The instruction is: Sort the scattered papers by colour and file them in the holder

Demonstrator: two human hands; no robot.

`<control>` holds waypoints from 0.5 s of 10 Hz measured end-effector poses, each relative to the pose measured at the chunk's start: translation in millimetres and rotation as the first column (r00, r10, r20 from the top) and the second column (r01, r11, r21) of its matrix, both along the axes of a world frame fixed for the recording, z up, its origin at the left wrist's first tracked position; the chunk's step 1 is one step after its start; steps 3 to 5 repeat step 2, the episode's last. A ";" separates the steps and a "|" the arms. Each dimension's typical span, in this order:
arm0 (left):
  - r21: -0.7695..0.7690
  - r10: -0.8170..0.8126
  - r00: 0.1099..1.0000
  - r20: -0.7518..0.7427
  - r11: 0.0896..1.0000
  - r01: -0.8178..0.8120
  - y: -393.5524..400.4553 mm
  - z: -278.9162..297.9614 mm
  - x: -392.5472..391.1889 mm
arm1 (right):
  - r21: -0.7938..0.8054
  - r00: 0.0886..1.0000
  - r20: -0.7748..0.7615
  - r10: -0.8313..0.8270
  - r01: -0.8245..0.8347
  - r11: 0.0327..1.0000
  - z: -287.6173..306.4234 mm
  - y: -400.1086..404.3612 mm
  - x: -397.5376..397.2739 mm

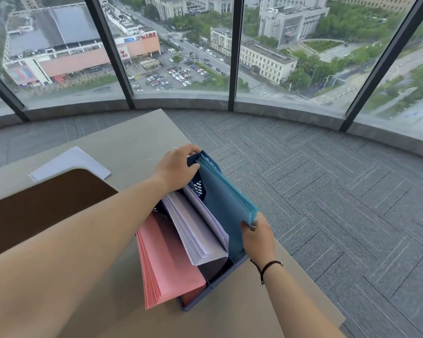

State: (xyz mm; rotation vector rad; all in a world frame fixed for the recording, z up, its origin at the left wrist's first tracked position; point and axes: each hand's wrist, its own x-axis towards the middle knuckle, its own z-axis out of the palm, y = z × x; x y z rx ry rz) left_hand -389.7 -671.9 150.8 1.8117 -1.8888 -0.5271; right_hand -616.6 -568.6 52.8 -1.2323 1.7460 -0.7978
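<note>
near the desk's (137,140) far left edge a small stack of white sheets (71,164) lies flat, not yet filed, its near corner cut off by a brown chair back (42,206). toward the right edge stands the dark blue file holder (215,281), three slots side by side: pink paper (166,269) in the left one, white paper (198,230) in the middle, blue paper (225,203) in the right. the left hand (178,167) reaches across and grips the holder's far end, fingers curled over its rim by the blue stack's top. the right hand (258,237) pinches the near lower corner of the blue stack, thumb on one face and fingers behind, seating it in its slot.

judging by this, the sorting is nearly done: three colours are filed, and only the loose white sheets seem left to add to the middle slot. the left forearm hides the holder's left wall and part of the pink slot, so i can't tell whether anything else lies there. whether the blue stack is fully seated is hard to make out.
</note>
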 end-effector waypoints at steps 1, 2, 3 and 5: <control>-0.034 -0.002 1.000 0.023 0.999 0.003 12.1 2.1 5.1 | -0.039 1.000 0.011 -0.004 0.004 0.999 8.5 3.1 3.3; -0.068 0.013 1.000 0.001 0.998 -0.013 28.3 5.5 8.0 | -0.102 0.999 0.039 0.000 0.004 0.995 21.3 9.8 5.4; -0.068 0.013 1.000 0.001 0.998 -0.013 28.3 5.5 8.0 | -0.102 0.999 0.039 0.000 0.004 0.995 21.3 9.8 5.4; -0.068 0.013 1.000 0.001 0.998 -0.013 28.3 5.5 8.0 | -0.102 0.999 0.039 0.000 0.004 0.995 21.3 9.8 5.4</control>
